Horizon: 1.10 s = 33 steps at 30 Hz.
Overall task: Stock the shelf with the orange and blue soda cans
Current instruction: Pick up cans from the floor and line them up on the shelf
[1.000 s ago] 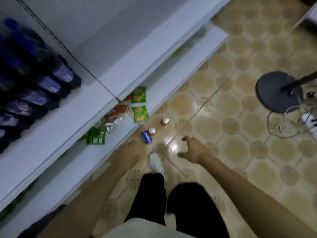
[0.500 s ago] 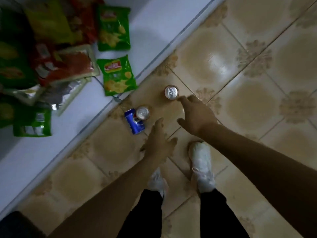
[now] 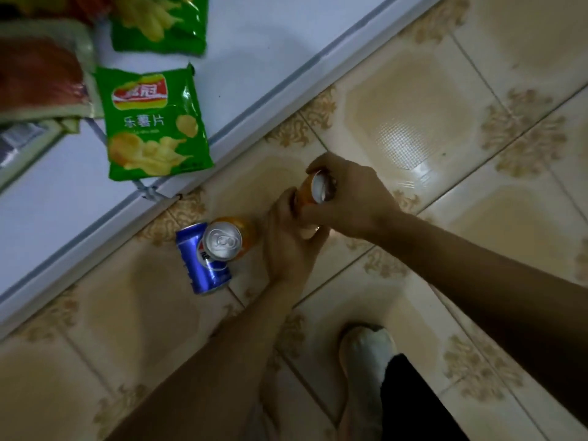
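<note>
On the tiled floor, my right hand is closed around an orange soda can, its silver top showing between my fingers. My left hand touches the same can from below and left; its fingers look curled against it. A second orange can stands upright on the floor just left of my left hand. A blue can lies on its side, touching that standing can. The white bottom shelf runs diagonally across the upper left.
Green chip bags and red snack packets lie on the left part of the shelf. A thin wire divider ends at the shelf's front edge. My white shoe stands on the tiles lower right of centre.
The camera has dropped close to the floor. My right hand has closed on the farther orange can, and my left hand has moved up to it.
</note>
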Tool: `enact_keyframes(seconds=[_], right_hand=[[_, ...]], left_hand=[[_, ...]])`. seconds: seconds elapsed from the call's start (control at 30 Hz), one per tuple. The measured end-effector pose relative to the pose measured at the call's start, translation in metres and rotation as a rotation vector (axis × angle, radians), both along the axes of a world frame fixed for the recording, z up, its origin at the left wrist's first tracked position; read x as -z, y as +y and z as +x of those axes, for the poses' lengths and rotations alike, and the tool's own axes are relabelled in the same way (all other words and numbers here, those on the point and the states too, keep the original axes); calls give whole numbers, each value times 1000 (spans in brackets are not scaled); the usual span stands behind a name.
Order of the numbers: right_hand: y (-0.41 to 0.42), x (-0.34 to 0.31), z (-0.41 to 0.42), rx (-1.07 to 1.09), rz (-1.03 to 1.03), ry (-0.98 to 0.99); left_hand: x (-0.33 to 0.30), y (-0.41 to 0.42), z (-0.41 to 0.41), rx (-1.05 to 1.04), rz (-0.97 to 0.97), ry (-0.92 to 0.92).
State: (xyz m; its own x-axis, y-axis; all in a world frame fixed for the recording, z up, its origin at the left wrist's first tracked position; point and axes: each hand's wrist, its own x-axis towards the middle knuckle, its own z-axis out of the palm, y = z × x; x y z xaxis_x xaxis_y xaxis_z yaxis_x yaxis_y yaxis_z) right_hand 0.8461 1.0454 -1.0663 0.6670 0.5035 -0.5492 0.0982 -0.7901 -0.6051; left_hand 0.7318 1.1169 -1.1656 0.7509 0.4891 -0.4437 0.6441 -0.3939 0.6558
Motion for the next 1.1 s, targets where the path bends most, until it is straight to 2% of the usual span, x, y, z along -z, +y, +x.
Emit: enact_keyframes(seconds=[0.07,0.13,0.23,0.33,0.5,0.6,0.73,0.83,0.93,1.03,1.1], right_hand=[[-13,-50,0,110,60,142],[-27,-109,-4,197,95,290],[-47,-208,-16,408,114,533],[-66,-315,-34,546,140,585],[-80,-492,-68,674,333,627],[-84,-579,-78,649,449,615],[-84,-666,-89,602,562,555],[-78,-711,-97,545,679,542],[-68,-748,-99,411,771,545],[-52,-781,-102,248,817,487],[-41,-800,-108,117,836,449]], left_hand=[[-41,-2,-13,41,-29,-43],[-112,-6,-20,53,-64,-76],[-230,-11,-31,97,-183,7],[-352,-15,-43,106,-352,119],[-548,-16,-61,18,-541,95],[-646,-17,-73,-104,-633,-18],[-747,-24,-93,-265,-609,-211],[-797,-31,-105,-461,-804,-334],[-833,-32,-116,-531,-950,-473],[-860,-26,-124,-540,-864,-582],[-878,-23,-130,-585,-624,-636]])
